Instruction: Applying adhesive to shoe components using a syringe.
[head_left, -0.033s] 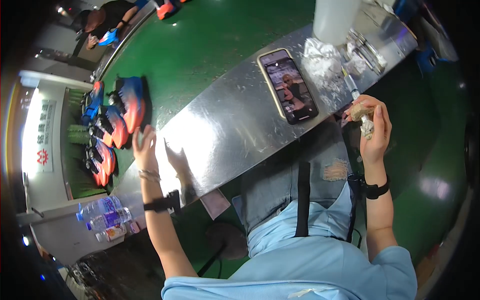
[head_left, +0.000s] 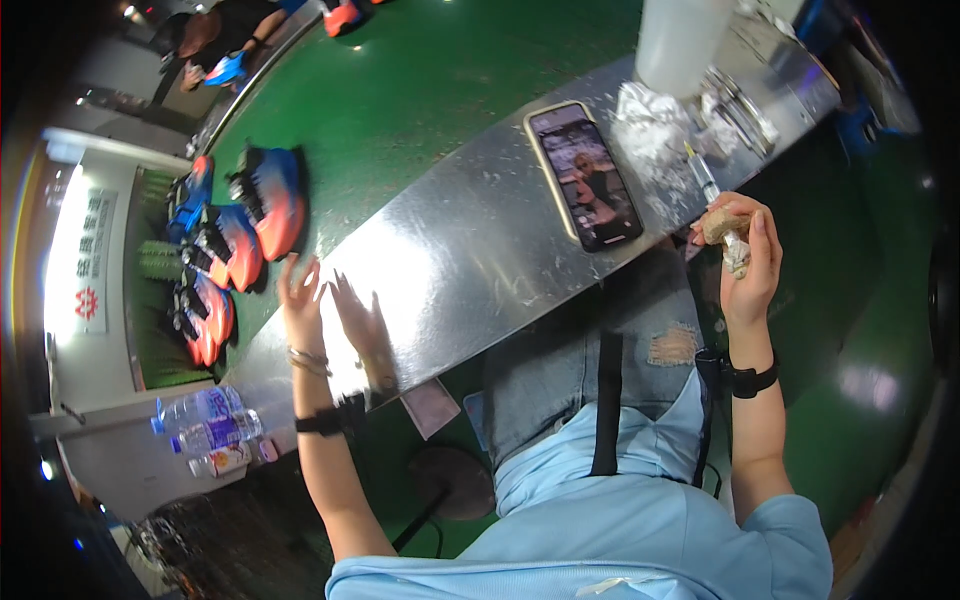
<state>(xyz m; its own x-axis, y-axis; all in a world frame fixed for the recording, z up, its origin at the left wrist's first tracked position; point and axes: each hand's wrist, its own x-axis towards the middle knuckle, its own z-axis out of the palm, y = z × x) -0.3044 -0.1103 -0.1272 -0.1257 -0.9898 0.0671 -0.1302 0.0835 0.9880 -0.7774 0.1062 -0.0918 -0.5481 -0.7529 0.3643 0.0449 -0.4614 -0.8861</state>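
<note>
My left hand (head_left: 303, 305) hovers over the bright left part of the metal bench, fingers apart, with nothing in it. Nearest to it is a blue-and-orange sports shoe (head_left: 268, 200) on the green surface. At the bench's right edge my right hand (head_left: 748, 265) is closed round a tan lump (head_left: 720, 226) with a crumpled whitish piece (head_left: 737, 258) under it. A syringe (head_left: 707, 180) with a yellow tip sticks out above those fingers, pointing away from me; its lower end is hidden by the hand.
A phone (head_left: 583, 175) in a pale case lies on the metal bench (head_left: 470, 225). Beyond it are white crumpled wipes (head_left: 650, 120), metal tools (head_left: 745, 115) and a whitish container (head_left: 680, 45). More shoes (head_left: 225, 245) and plastic bottles (head_left: 215, 432) are at left. Another person (head_left: 215, 45) handles a blue shoe far left.
My left hand has shifted a little to the right, away from the nearest shoe. My right hand keeps its hold. The whole view has moved slightly.
</note>
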